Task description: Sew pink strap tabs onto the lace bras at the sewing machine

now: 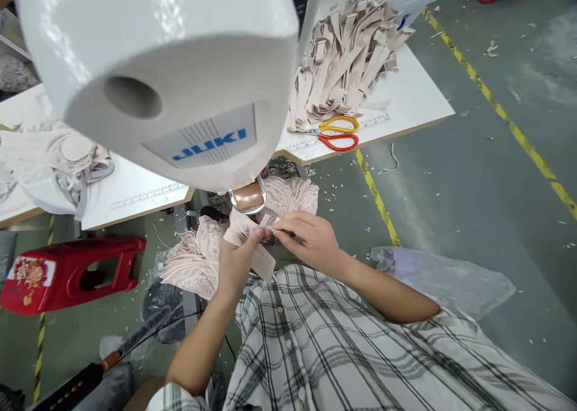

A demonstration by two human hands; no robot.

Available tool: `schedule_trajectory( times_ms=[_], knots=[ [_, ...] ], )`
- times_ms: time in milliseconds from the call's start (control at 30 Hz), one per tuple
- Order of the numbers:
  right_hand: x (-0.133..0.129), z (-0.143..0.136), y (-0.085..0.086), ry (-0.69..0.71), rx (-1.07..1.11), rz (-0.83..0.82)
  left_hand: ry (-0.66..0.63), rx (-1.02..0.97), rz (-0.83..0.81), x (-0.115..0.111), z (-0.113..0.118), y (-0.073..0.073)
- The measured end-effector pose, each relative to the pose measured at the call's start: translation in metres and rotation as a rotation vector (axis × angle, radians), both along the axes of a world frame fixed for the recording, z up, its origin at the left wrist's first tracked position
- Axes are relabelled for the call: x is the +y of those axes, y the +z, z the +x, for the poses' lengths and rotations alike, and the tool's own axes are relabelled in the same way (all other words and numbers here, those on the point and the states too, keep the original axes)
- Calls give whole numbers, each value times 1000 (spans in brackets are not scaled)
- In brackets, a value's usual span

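Below the head of a white JUKI sewing machine (211, 140), my left hand (237, 261) grips a pale pink fabric piece (264, 262) with a dotted panel hanging down. My right hand (311, 240) pinches the edge of that same piece, its thumb and forefinger close to my left thumb. Just above my hands is the machine's metal-framed, copper-coloured part (249, 196). Pale pink lace pieces (193, 261) hang in a bunch beneath and to the left of my hands. More lace (293, 194) shows behind my right hand.
Beige fabric strips (342, 62) are heaped on the white table (419, 92) at the right, near scissors with red and yellow handles (339, 136). Beige garments (58, 158) lie on the left tabletop. A red stool (76, 273) stands at the left; a plastic bag (446, 282) lies on the floor.
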State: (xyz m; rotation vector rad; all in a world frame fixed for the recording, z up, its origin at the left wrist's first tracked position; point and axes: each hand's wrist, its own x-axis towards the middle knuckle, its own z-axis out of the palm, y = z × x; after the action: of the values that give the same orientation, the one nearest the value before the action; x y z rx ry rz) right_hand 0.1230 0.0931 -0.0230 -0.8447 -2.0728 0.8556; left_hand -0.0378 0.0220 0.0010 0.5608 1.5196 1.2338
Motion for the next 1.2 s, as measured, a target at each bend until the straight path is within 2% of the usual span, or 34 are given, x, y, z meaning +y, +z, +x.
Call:
schedule_trajectory(
  times_ms=[133,300,433,633,800,933,1067,1200],
  knots=[
    [-1,-10,1,-14,-8,30,31,4,59,1,8,0],
    [1,-8,-2,-17,-27,2,-3,147,8,3,10,7],
    [4,-6,-3,-2,-52,-126,-71,272,30,2,11,7],
    [18,1,5,181,-54,-360,-104,390,145,-5,11,2],
    [26,3,12,321,-102,-344,-122,387,287,-5,8,-2],
    [25,4,7,345,-143,-346,-154,321,210,0,5,-5],
    [19,2,0,247,-156,-409,-206,236,87,4,6,-3],
    [19,4,3,206,-144,-445,-174,248,8,4,6,0]
  ],
)
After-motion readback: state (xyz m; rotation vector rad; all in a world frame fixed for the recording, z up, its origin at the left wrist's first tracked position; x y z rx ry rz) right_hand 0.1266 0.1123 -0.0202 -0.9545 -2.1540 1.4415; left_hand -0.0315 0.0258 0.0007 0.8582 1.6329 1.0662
